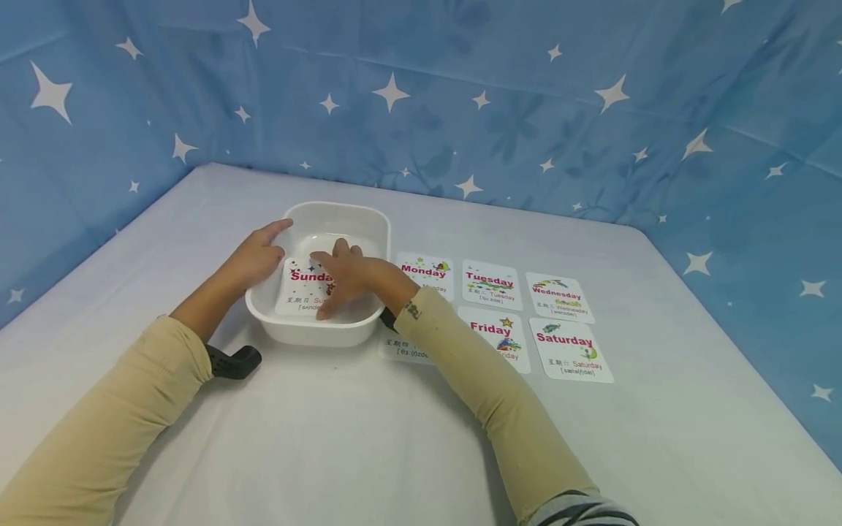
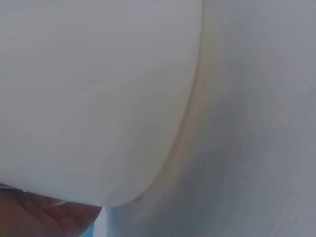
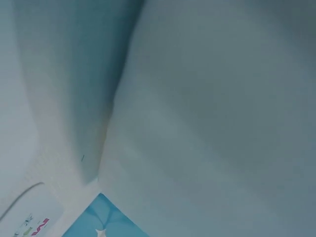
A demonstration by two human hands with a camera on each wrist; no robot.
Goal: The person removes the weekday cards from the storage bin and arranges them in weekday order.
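Note:
A white plastic basin (image 1: pixel 329 332) stands on the table's left half. My left hand (image 1: pixel 258 256) grips its left rim, index finger stretched along the edge; in the left wrist view a few fingers (image 2: pixel 74 219) show beside the basin wall (image 2: pixel 98 98). Inside lies a white "Sunday" card (image 1: pixel 299 296). My right hand (image 1: pixel 351 277) reaches in over the card's right part, fingers spread, with one fingertip near the far edge and the thumb near the close edge. The hand covers the end of the printed word. The right wrist view shows no fingers.
Right of the basin lie the Monday (image 1: pixel 424 274), Tuesday (image 1: pixel 492 285), Wednesday (image 1: pixel 559 297), Friday (image 1: pixel 490 336) and Saturday (image 1: pixel 571 351) cards. Another card (image 1: pixel 401 354) is partly hidden by basin and right forearm. A blue star-patterned curtain (image 1: pixel 434 109) hangs behind the white-covered table (image 1: pixel 316 438).

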